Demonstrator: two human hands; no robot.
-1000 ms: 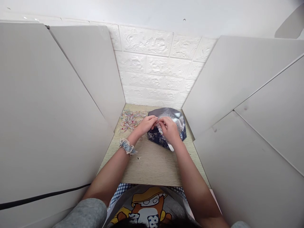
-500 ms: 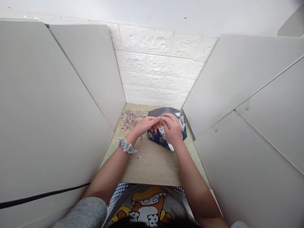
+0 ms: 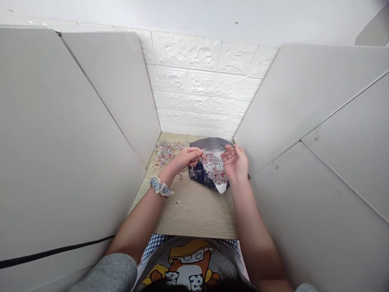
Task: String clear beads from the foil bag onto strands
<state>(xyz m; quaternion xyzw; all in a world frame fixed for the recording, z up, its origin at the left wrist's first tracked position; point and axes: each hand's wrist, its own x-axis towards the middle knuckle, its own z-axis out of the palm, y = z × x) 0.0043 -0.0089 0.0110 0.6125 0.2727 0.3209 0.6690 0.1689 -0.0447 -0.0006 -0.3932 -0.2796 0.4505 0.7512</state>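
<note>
A thin thread [image 3: 217, 148] runs between my two hands over an opened dark blue bag [image 3: 199, 174] with a silvery lining. My left hand [image 3: 189, 157] pinches one end of it at the bag's left side. On the right, my right hand [image 3: 238, 164] is raised, thumb and forefinger closed on the thread, other fingers curled loosely. Many small pink, red and clear beads [image 3: 215, 166] lie in the bag between the hands. Whether any bead sits on the thread is too small to tell.
Strung bead strands [image 3: 166, 152] lie in a heap at the back left of the wooden tabletop [image 3: 197, 211]. A tiny object [image 3: 178, 202] rests near the front. White panels [image 3: 273, 121] close in both sides, with a white brick-patterned wall [image 3: 200, 85] behind.
My right hand has moved right, away from my left hand, drawing the thread out between them. The beads in the bag are now uncovered. My left hand has hardly moved.
</note>
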